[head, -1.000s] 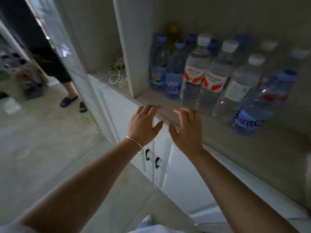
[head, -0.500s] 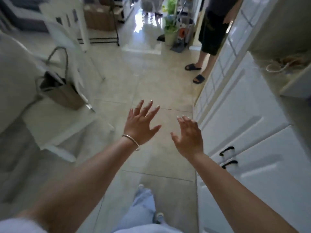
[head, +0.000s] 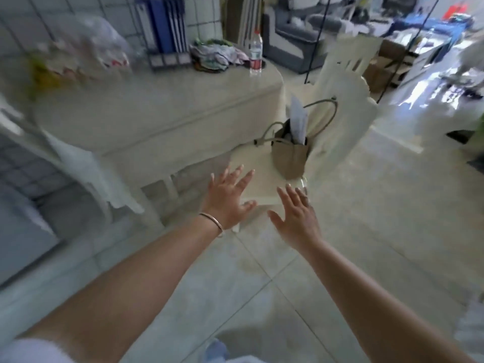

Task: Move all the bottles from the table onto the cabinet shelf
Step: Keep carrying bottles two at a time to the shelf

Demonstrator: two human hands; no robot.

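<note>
Your left hand [head: 227,197] and right hand [head: 297,215] were spread, empty. The clear red-labelled plastic bottle [head: 255,54] stood at the cream bench's [head: 167,106] far edge; probably light, slippery, best grasped mid-body.

My one head camera looks forward and down past my left hand [head: 227,199] fingers toward the table [head: 167,106], near my arms.

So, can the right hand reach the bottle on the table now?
Probably not yet. The bottle stands at the table's far edge; the right hand, open and empty, hovers well short of it, with a chair and bag between.
</note>
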